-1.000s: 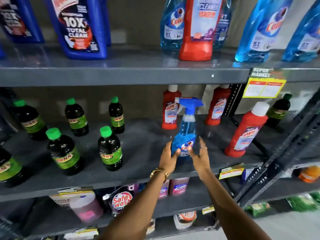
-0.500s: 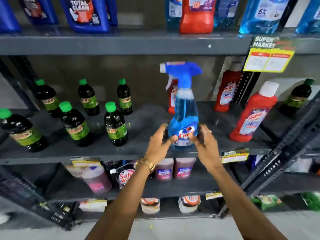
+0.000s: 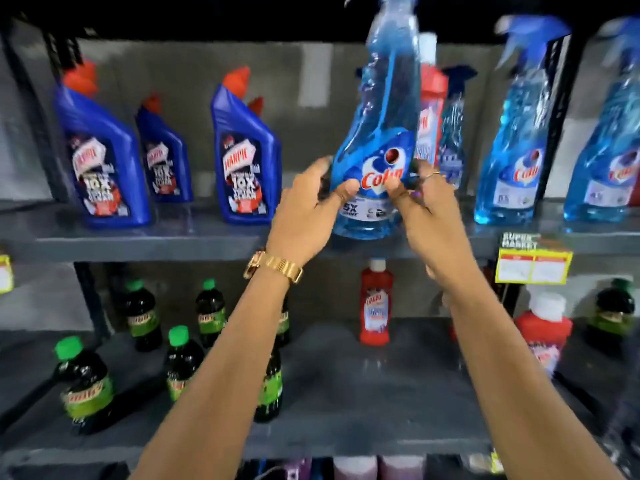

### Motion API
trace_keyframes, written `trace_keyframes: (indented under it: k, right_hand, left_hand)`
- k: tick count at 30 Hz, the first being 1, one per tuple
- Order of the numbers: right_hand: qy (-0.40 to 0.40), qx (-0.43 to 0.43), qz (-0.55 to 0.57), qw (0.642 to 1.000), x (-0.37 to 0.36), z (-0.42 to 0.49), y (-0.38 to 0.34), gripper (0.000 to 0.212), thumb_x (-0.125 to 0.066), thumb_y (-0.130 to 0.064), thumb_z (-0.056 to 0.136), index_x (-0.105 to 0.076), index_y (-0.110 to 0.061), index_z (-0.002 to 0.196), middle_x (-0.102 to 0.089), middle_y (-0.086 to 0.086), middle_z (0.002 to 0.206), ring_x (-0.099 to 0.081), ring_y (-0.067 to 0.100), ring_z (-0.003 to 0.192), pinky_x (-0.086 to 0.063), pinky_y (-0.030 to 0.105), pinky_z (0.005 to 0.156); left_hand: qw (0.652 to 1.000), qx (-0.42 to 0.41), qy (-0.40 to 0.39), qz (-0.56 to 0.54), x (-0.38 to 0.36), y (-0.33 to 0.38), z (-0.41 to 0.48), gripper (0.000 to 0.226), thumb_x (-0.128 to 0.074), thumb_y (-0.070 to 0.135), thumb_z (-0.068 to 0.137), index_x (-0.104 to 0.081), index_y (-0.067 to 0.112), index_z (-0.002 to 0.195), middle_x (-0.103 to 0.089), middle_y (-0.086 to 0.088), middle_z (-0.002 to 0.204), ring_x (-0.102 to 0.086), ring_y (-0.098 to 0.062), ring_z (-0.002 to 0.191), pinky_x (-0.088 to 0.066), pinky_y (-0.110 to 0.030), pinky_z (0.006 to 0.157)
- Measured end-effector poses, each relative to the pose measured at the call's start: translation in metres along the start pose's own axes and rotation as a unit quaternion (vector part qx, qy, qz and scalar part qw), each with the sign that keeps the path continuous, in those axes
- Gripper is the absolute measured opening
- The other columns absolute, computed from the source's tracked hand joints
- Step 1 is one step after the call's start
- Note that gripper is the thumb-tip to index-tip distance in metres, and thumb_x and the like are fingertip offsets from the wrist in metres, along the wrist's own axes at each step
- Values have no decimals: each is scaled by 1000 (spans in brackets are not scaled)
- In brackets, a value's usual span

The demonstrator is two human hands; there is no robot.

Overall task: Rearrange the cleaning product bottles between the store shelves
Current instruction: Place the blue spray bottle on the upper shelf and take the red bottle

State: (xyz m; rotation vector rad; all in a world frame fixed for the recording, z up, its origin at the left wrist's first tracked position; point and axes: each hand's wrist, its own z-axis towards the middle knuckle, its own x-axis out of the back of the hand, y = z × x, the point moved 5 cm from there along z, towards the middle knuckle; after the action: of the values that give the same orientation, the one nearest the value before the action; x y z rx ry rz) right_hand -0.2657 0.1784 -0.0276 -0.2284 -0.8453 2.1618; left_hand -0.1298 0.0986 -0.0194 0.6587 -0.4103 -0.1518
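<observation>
A blue Colin spray bottle [image 3: 377, 133] is held between both hands at the upper shelf [image 3: 138, 242], its base just above the shelf's front edge. My left hand [image 3: 308, 209], with a gold watch on the wrist, grips its lower left side. My right hand [image 3: 426, 209] grips its lower right side. The bottle leans slightly left and its trigger top runs out of the frame. Behind it stand a red bottle [image 3: 431, 112] and another blue spray bottle [image 3: 452, 133].
Three dark blue Harpic bottles [image 3: 242, 157] stand at the upper shelf's left, two more Colin spray bottles [image 3: 516, 150] at its right. The lower shelf [image 3: 363, 393] carries several green-capped dark bottles [image 3: 85, 382] and red Harpic bottles [image 3: 375, 306]. A yellow price tag [image 3: 531, 265] hangs at right.
Both hands have lifted the blue spray bottle from the lower shelf up to the upper shelf. The view has tilted upward with it.
</observation>
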Motion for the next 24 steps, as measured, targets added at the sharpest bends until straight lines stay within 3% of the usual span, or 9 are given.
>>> trace_keyframes:
  k: [2, 4, 7, 11, 18, 21, 24]
  right_hand:
    - [-16, -23, 0, 1000, -15, 23, 7, 29, -56, -18, 93, -55, -7, 120, -67, 8, 118, -64, 14, 105, -53, 30, 90]
    - [-24, -33, -37, 998, -28, 38, 15, 27, -56, -15, 92, -57, -2, 116, -67, 15, 118, -63, 22, 104, -48, 26, 84]
    - [-18, -63, -80, 995, -41, 46, 32, 25, -56, -14, 93, -56, 0, 113, -64, 19, 115, -60, 26, 103, -42, 25, 80]
    - [-13, -86, -88, 992, -51, 56, 43, 27, -51, -11, 94, -53, 1, 118, -63, 20, 118, -59, 31, 110, -47, 38, 94]
    - [-54, -100, -197, 974, -52, 45, 44, 32, -48, -18, 96, -51, -1, 122, -62, 21, 123, -57, 37, 115, -46, 46, 98]
    - [-30, -64, -229, 971, -34, 35, 28, 27, -52, -21, 95, -60, -3, 112, -69, 19, 111, -62, 33, 106, -49, 39, 90]
    - [65, 4, -239, 969, -4, 37, 10, 21, -54, -22, 93, -65, -7, 102, -69, 16, 106, -63, 31, 100, -48, 37, 87]
  left_hand:
    - [1000, 16, 3, 14, 5, -9, 19, 32, -57, 32, 91, -57, 15, 119, -70, -3, 112, -66, -21, 104, -53, -50, 93]
    - [999, 45, -4, 24, 4, -22, 33, 28, -57, 28, 92, -57, 10, 114, -70, -7, 110, -66, -27, 103, -52, -53, 91]
    - [996, 77, -11, 51, -1, -42, 44, 15, -57, 27, 93, -55, 14, 100, -67, -5, 97, -65, -27, 96, -53, -43, 83]
    - [994, 105, -14, 24, -9, -55, 56, 25, -55, 24, 94, -57, 13, 115, -69, -13, 113, -65, -28, 105, -52, -50, 92]
    - [991, 100, 11, 94, -16, -66, 58, 36, -54, 28, 94, -50, 15, 128, -65, -12, 123, -55, -35, 118, -46, -49, 98]
    - [975, 5, 125, 185, -12, -43, 44, 55, -61, 18, 89, -40, 14, 139, -46, -17, 141, -41, -34, 131, -33, -47, 111]
    - [941, -189, 214, 180, -21, -6, 29, 44, -62, 5, 87, -53, 7, 129, -52, -19, 131, -50, -31, 121, -40, -41, 105]
